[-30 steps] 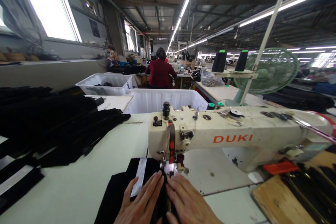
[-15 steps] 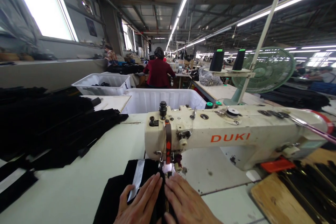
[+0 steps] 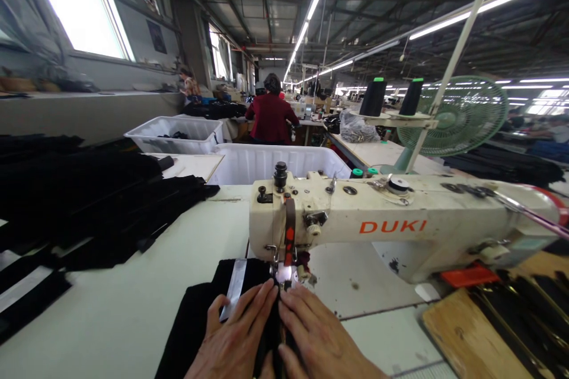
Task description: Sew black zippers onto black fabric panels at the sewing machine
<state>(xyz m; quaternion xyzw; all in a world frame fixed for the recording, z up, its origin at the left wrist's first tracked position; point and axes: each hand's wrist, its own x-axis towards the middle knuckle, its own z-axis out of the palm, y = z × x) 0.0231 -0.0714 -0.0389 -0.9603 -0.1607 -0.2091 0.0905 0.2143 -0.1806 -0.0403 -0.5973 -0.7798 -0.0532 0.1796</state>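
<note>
Seen from the head camera, looking forward and down over a pale surface (image 3: 146, 302) in a long sewing hall. Left hand (image 3: 235, 340) laid flat on black cloth (image 3: 195, 325), fingers spread and stretched forward, fingertips just short of the needle area; nothing pinched, grip open and pressing down. Right hand (image 3: 317, 340) laid flat just beside it, fingers together and pointing the same way, likewise pressing rather than grasping. Hands touching along the inner edges, the cloth fold between them. Cloth spread at the bottom centre of the surface, front edge under the head of a cream sewing machine (image 3: 400, 225) lettered DUKI in orange. White strip (image 3: 235, 287) lying along the cloth, just left of the left fingers. Small lit spot at the presser foot (image 3: 284, 275), right at the fingertips. Heaped black pieces (image 3: 89, 201) at far left on the surface, well apart from the hands. White bin (image 3: 275, 163) behind the machine, a second bin (image 3: 178, 133) further back to the left. Two dark thread cones (image 3: 372, 98) with green tops on a stand behind the machine, green fan (image 3: 457, 115) beside them. Wooden board (image 3: 466, 334) at lower right. Another person in a red top (image 3: 272, 121) seated farther back, facing away.
</note>
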